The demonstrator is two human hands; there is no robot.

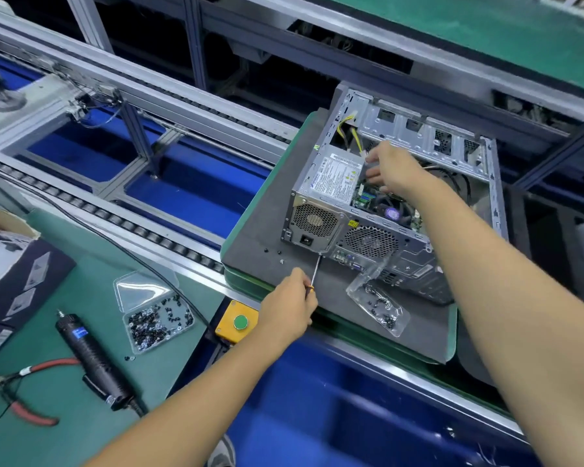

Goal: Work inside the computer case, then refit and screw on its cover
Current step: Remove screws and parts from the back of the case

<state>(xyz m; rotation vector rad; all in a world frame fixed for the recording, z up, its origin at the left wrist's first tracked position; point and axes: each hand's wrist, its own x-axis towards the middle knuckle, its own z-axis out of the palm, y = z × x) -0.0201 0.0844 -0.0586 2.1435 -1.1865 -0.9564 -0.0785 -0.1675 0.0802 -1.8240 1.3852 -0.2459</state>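
Computer case (395, 193) lies open-side up on the grey mat (260, 237), cover not in view. Our right hand (390, 170) reaches inside beside the power supply (334, 178); we cannot tell whether its fingers grip anything. Our left hand (289, 303) is closed around a screwdriver (316, 269), tip at the case's rear lower edge. We judge interior work unfinished: keep the blade square, steady the chassis, mind the loose screws (273, 253) nearby.
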